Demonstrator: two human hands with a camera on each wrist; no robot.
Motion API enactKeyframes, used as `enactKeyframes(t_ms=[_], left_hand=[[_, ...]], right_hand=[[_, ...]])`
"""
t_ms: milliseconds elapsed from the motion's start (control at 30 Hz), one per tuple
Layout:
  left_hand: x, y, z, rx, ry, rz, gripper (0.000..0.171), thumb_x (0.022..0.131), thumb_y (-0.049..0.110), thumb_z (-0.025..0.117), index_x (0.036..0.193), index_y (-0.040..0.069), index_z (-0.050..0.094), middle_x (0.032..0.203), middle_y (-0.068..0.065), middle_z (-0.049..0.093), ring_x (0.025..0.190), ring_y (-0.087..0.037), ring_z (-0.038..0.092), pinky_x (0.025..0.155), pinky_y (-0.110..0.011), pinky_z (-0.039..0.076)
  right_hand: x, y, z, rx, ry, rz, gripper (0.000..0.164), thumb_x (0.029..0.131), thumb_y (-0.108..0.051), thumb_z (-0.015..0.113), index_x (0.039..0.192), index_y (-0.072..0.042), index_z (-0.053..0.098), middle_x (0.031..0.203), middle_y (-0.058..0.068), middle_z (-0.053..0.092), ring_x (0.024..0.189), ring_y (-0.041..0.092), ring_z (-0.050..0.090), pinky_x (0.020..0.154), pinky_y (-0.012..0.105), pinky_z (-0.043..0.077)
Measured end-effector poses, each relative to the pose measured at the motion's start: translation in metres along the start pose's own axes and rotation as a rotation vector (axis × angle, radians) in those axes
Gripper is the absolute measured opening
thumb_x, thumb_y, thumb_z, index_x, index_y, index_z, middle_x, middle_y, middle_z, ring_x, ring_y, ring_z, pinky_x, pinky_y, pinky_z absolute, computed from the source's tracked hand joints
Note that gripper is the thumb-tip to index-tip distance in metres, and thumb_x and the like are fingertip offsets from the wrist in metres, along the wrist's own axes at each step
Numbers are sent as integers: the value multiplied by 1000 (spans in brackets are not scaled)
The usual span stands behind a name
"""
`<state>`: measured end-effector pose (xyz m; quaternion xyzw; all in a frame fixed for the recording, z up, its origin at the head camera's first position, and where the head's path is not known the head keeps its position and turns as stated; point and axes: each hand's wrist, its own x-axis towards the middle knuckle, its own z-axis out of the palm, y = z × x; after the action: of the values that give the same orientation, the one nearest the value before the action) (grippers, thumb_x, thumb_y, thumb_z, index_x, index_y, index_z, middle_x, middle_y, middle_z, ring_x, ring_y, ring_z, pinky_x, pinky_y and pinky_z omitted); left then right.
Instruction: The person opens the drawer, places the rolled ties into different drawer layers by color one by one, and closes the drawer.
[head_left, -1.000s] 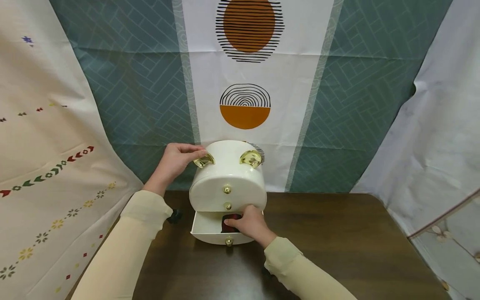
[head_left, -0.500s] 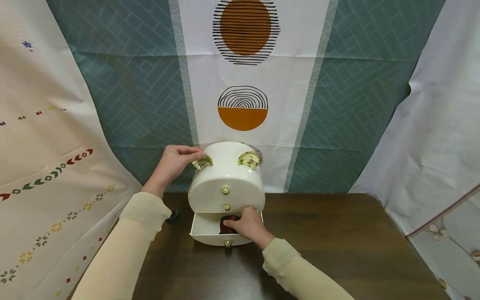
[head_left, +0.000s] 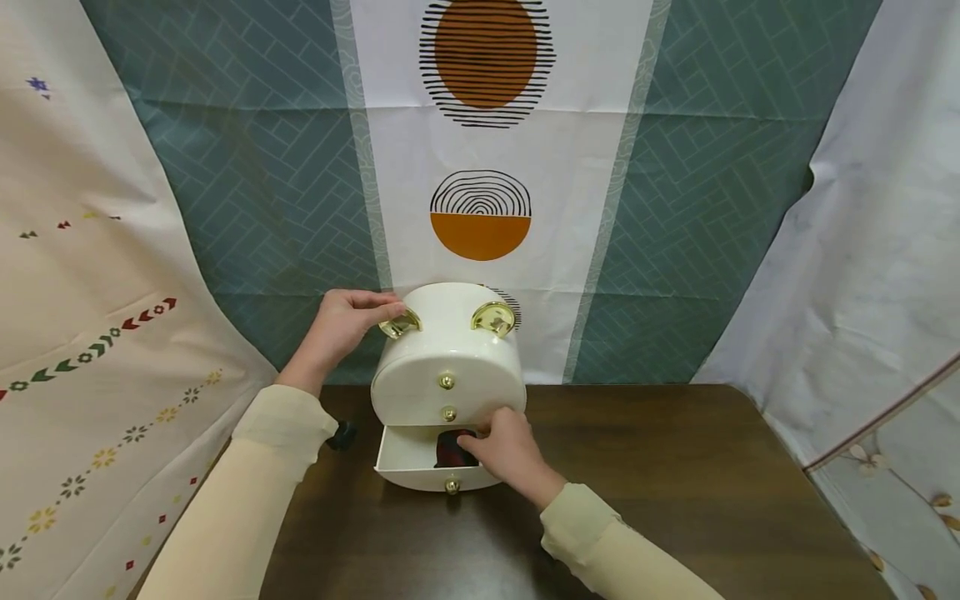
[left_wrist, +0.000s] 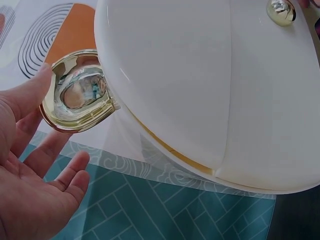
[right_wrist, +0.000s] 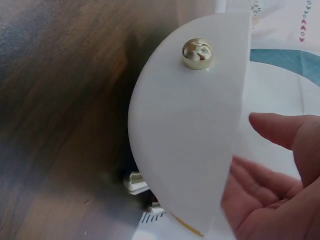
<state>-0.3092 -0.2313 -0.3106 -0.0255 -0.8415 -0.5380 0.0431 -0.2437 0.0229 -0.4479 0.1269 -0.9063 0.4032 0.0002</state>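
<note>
A rounded white storage box with gold knobs and two gold ear-shaped pieces stands on the brown table. At its upper left, my left hand pinches the left gold ear between thumb and fingers; the lower fingers are loose in the left wrist view. The bottom drawer is pulled out. Inside lies a dark red and black item, its kind unclear. My right hand reaches into the drawer's right side beside that item, thumb and fingers apart in the right wrist view. The drawer front partly hides its fingers.
The right gold ear sits on the box's other side. A patterned cloth hangs behind, with pale cloths at left and right. The brown table extends to the right of the box.
My right thumb has drawn back rightward from the dark red item, which stays in the drawer. The left hand keeps its hold on the ear. The head view has shifted slightly.
</note>
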Motion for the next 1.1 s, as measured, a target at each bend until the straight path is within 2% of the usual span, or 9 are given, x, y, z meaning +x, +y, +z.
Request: enactKeyframes(t_ms=[100,167,300,400,567,700,933,1100], left_hand=[[0,0,-1,2,3,-2,46,74,49,75,106,17,73,124,-1,63,126,-17,48,110,-49,33],[0,0,-2,8,4,-4,46,73,49,75,106,17,73,124,-1,63,126,-17,48,110,-49,33],[1,0,-2,24,2,-1,48,73,50,74,107,16,73,126,-3,63,127,-20,47,110,-51,32],[1,0,-1,24,5,3,47,74,50,74,106,17,73,125,-2,63,126,-20,48,110,-52,33],[0,0,0,15,8,1,45,74,50,75,104,17,73,122,-1,65,124,-17,50,110,-50,33],[-1,-1,0,13,6,-1,45,74,49,75,104,16,74,122,-1,65,124,-18,49,110,-50,32],[-1,-1,1,18,-14,14,46,76,47,74,108,14,72,126,-5,62,127,-23,47,110,-52,32],[0,0,1,10,-5,9,45,75,48,75,106,16,73,125,-3,63,126,-21,48,110,-51,32]], right_hand=[[-2,-1,-3,80,-22,-67,21,82,-29,72,66,-16,70,60,-10,63,54,3,54,47,22,45],[-5,0,-4,167,-65,-117,11,84,-24,71,82,-14,75,73,-4,71,64,7,63,55,22,52],[-11,1,-2,317,-190,-161,10,86,-19,69,87,-11,74,77,9,72,66,22,68,55,25,55],[-15,3,0,366,-268,-160,9,86,-17,68,87,-10,74,78,12,72,67,28,68,55,25,55],[-22,5,5,336,-335,-184,12,86,-16,68,87,-5,74,72,11,71,58,15,64,51,23,53],[-26,8,8,287,-361,-213,12,86,-19,69,86,-7,74,66,5,69,53,6,60,46,24,51],[-31,11,12,202,-404,-197,20,86,-24,69,101,-12,73,62,1,67,49,2,55,44,22,48],[-32,12,12,187,-438,-198,24,87,-23,67,110,-17,72,58,-7,60,47,2,51,43,21,46]])
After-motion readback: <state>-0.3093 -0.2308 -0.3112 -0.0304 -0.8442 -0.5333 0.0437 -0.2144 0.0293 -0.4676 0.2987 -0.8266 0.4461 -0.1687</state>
